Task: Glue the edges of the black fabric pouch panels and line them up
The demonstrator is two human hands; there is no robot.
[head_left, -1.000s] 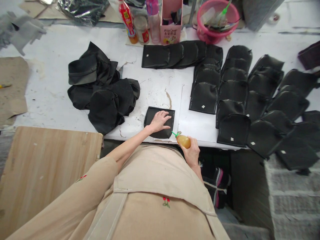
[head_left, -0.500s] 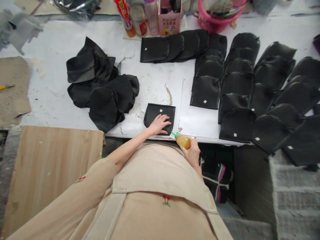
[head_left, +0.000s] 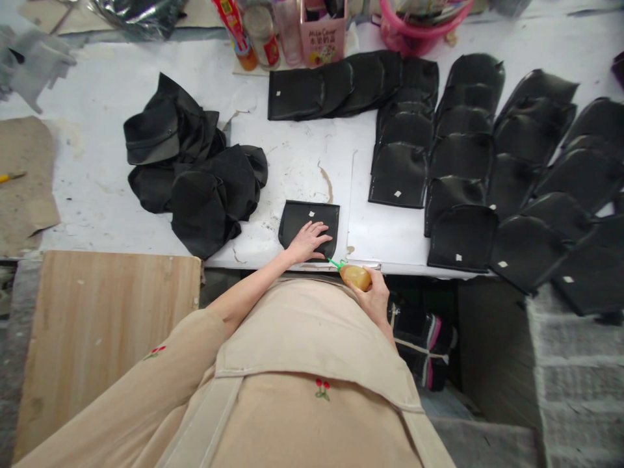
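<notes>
A flat black leather-like piece (head_left: 298,220) with a small white square mark lies near the table's front edge. My left hand (head_left: 308,242) rests on it, fingers spread and pressing it flat. In my right hand (head_left: 375,296) is a squeeze bottle (head_left: 355,277) of amber glue-like liquid, fingers wrapped round its body. The bottle lies tilted sideways, and its green nozzle points left at the near right edge of the black piece, close to my left thumb. Whether liquid is coming out is too small to tell.
Left of the piece lies a heap of black pieces (head_left: 199,195). Rows of overlapping black pieces (head_left: 461,156) cover the right side. At the back stand a pink box (head_left: 322,40), a jar (head_left: 263,36) and a pink basket (head_left: 414,36). A wooden board (head_left: 112,344) sits at lower left.
The nozzle has shifted slightly left along the near edge of the black piece. My left hand stays in place on it. The whole view has moved a little.
</notes>
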